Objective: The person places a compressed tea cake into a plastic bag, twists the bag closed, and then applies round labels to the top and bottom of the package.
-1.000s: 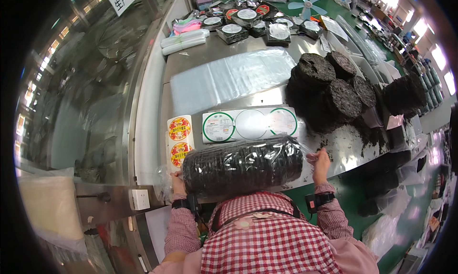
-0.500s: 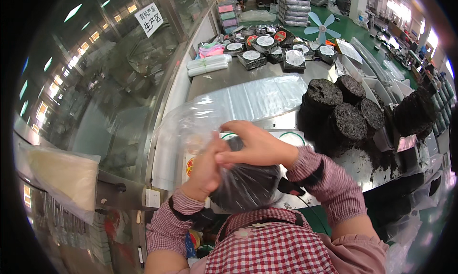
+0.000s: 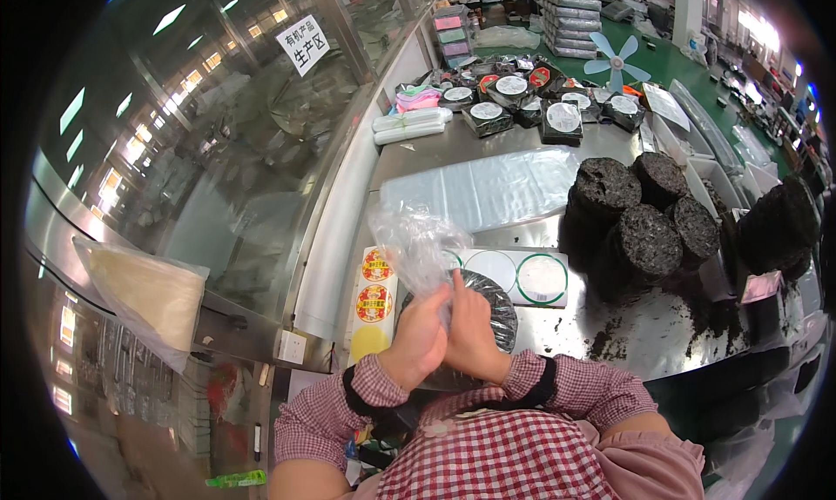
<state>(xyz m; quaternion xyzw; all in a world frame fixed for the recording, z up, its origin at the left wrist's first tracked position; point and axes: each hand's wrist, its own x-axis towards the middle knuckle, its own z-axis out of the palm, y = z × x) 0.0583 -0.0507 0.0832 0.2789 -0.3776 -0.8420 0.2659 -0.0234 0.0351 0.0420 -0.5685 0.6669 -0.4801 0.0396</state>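
Note:
A dark round cake [image 3: 495,302] lies in a clear plastic bag [image 3: 418,243] close to my body. The bag's loose mouth is gathered above it and flops toward the far left. My left hand [image 3: 418,336] is closed around the bag's gathered neck. Pressed up beside it, my right hand [image 3: 475,336] closes on the same neck, its index finger stretched along the film. Both hands cover part of the cake. A sheet of round red-and-yellow stickers [image 3: 374,304] lies left of the cake, and green-ringed white labels [image 3: 542,279] lie on its right.
Stacks of dark round cakes [image 3: 649,239] stand at the right, with dark crumbs [image 3: 662,333] around them. Flat clear bags [image 3: 479,187] lie beyond my hands. Wrapped black packs [image 3: 560,121] and a small fan [image 3: 615,63] are at the back. A glass partition [image 3: 261,178] runs along the left.
The puffed-up bag has collapsed into a narrow gathered neck. My right hand has come down from above it to beside my left. The labels on the right are now uncovered; the view has shifted.

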